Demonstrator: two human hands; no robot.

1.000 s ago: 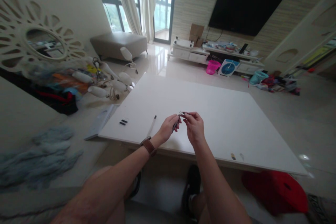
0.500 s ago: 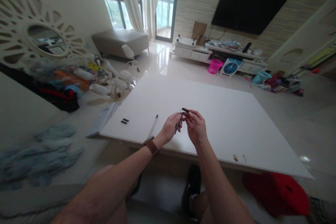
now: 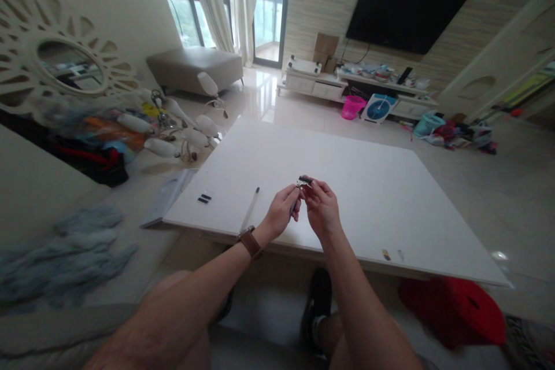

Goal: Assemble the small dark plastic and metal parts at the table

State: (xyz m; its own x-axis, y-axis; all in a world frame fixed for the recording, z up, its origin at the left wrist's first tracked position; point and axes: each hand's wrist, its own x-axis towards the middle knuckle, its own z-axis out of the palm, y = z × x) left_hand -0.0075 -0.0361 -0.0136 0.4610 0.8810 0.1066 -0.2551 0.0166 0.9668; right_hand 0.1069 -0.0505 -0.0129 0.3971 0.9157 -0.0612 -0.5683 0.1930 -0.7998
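Observation:
Over the white tabletop (image 3: 359, 185), both hands meet at a small tool (image 3: 302, 181) with a dark handle and a silver and black head. Its exact kind is too small to make out. My left hand (image 3: 281, 208), with a brown-strapped watch on the wrist, is closed around the handle. The fingers of my right hand (image 3: 321, 205) pinch the tool's black end. To the left of my hands lies a thin pale stick (image 3: 250, 208) with a black tip. Farther left are two small black strips (image 3: 204, 199) on the table.
Near the front edge at right sit a small yellow and dark piece (image 3: 385, 254) and a small clear piece (image 3: 401, 255). A red object (image 3: 459, 309) stands below the table's right front. A lamp with several white shades (image 3: 197, 137) is beyond the left edge.
The black end of the tool has turned slightly between my fingers, and more of the silver head shows. Both hands stay in nearly the same place; the view has shifted a little.

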